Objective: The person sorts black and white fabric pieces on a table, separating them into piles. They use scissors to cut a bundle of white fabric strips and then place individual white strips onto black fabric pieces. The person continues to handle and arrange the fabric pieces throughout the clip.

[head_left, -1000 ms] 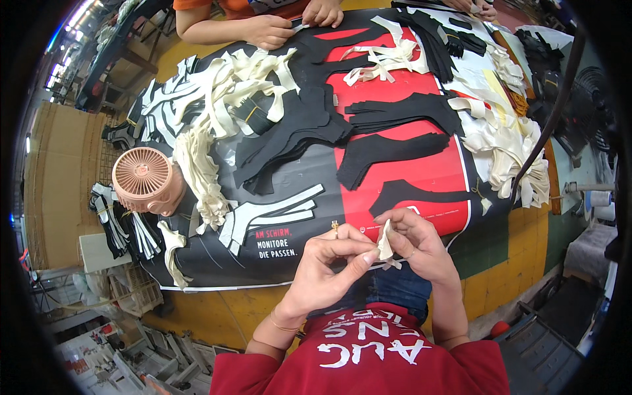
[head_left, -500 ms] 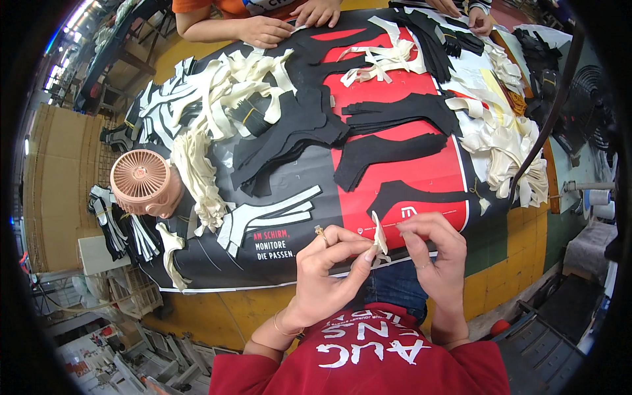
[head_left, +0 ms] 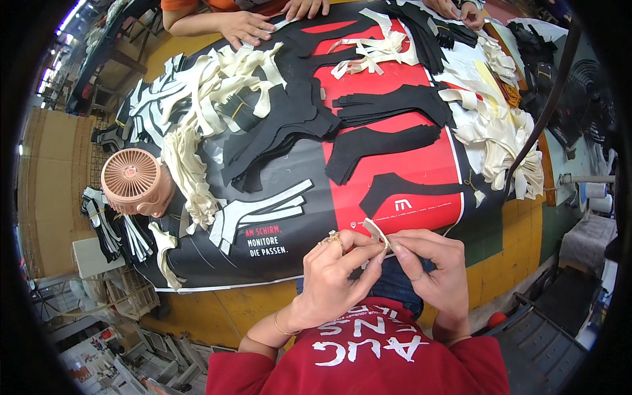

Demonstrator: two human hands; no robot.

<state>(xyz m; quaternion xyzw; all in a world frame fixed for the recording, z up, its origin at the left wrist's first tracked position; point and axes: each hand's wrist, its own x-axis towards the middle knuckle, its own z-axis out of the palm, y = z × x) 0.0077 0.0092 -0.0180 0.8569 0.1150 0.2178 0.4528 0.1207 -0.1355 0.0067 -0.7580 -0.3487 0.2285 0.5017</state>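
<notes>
A small cream fabric piece [head_left: 376, 232] is held up between my two hands in front of the table's near edge. My left hand [head_left: 336, 271] pinches it between thumb and fingers. From the other side my right hand [head_left: 431, 263] grips its edge, thumb and fingertips pressed together. Just beyond lies a single black fabric cutout [head_left: 395, 191] on the red part of the printed sheet. To its left are black pieces with white facing [head_left: 263, 212]. Farther back sit stacks of black cutouts [head_left: 382, 146].
Heaps of cream fabric strips [head_left: 224, 82] cover the table's left and another cream heap [head_left: 507, 145] its right. A pink fan [head_left: 136, 182] stands at the left edge. Across the table, a co-worker's hands [head_left: 247, 27] rest on fabric; another person's hands [head_left: 464, 12] are at far right.
My right hand has moved left and closed on the cream piece, which my left hand was holding alone. The whole view has shifted slightly.
</notes>
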